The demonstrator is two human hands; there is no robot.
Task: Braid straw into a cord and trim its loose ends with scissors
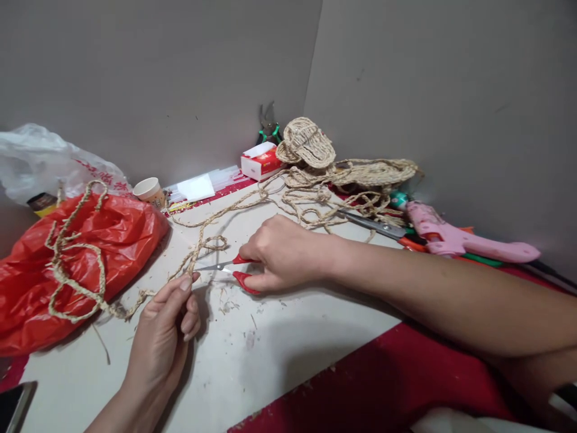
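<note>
My left hand (pixel 169 319) pinches a braided straw rope (pixel 197 249) between thumb and forefinger. From there the rope runs up and back to a tangle of braided rope (pixel 311 201), and more of it loops to the left over a red plastic bag (pixel 130 234). My right hand (pixel 282 252) grips small red-handled scissors (pixel 243 280), with fingers at the handles. The handles stand apart, and the blades point left at the rope, just above my left fingertips. Whether the blades touch the rope is hard to tell.
Woven straw soles (pixel 309 141), a red tissue box (pixel 261 162) and green-handled pruners (pixel 268 123) stand at the back. A pink glue gun (pixel 469 237) and larger shears (pixel 376 225) lie right. A paper cup (pixel 149 191) stands left; a phone (pixel 15 406) lies front left.
</note>
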